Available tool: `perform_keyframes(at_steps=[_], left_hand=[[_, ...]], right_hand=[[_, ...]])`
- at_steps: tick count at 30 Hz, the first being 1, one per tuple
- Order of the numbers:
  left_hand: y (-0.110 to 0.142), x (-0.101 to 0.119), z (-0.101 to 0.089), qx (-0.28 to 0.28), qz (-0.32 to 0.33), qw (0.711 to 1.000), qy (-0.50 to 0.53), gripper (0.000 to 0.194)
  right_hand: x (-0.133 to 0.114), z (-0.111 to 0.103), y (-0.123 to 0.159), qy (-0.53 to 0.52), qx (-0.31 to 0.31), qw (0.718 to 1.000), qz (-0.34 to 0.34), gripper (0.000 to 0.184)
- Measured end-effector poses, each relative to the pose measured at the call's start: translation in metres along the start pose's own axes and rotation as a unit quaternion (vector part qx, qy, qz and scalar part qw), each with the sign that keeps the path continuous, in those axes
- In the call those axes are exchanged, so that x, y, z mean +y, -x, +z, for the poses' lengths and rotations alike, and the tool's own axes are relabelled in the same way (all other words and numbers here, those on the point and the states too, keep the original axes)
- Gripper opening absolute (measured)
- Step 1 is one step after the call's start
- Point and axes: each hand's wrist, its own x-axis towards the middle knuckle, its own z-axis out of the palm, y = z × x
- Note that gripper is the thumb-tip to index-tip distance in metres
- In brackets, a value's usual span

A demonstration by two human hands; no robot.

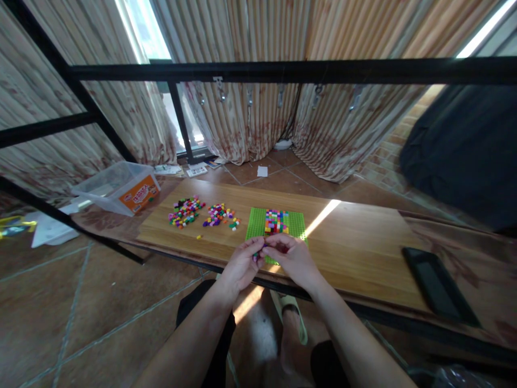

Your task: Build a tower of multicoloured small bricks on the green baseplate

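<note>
Wears black or very dark, plain cloth over both legs (194, 302), its finer details lost in shadow. Shows bare forearms (191, 328), a bare left hand (242, 262) and a bare right hand (294, 258). Has a pale, greenish-cream open slipper (302, 330) on one foot, with a broad strap (288, 300) and a dark band just beside it.

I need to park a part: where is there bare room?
Widest: the brown wooden tabletop between the green studded baseplate and the black rectangular object. Crowded: the multicoloured plastic brick piles, and the baseplate's near edge, by the left hand and right hand.
</note>
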Motion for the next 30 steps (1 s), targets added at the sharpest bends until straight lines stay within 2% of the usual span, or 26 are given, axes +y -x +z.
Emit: perform_keyframes(at_steps=[6,12,15,18,22,25,27,30], left_hand=[[0.000,-0.001,0.001,0.020,0.006,1.000,0.003,0.020],[0.002,0.001,0.003,0.030,0.003,1.000,-0.007,0.023],[0.003,0.001,0.004,0.027,-0.005,1.000,-0.007,0.022],[0.003,0.000,0.004,0.020,-0.009,1.000,-0.018,0.020],[0.003,0.000,0.003,0.036,-0.019,0.998,-0.040,0.022],[0.003,0.000,0.003,0.060,-0.026,0.997,-0.048,0.023],[0.002,0.000,0.003,0.070,-0.029,0.996,-0.052,0.023],[0.002,0.000,0.003,0.075,-0.030,0.995,-0.057,0.023]], right_hand=[[-0.007,0.003,0.002,0.040,0.013,0.998,-0.044,0.012],[-0.005,0.005,0.001,0.049,0.019,0.997,-0.051,0.011],[-0.005,0.003,0.000,0.031,0.015,0.999,-0.039,0.013],[-0.009,-0.002,-0.001,-0.030,0.014,0.999,-0.019,0.018],[-0.017,-0.016,-0.005,-0.115,0.077,0.990,0.006,0.018],[-0.018,-0.030,-0.008,-0.169,0.136,0.976,-0.011,0.016],[-0.016,-0.039,-0.010,-0.186,0.172,0.967,-0.027,0.015],[-0.010,-0.048,-0.012,-0.182,0.216,0.959,-0.016,0.018]])
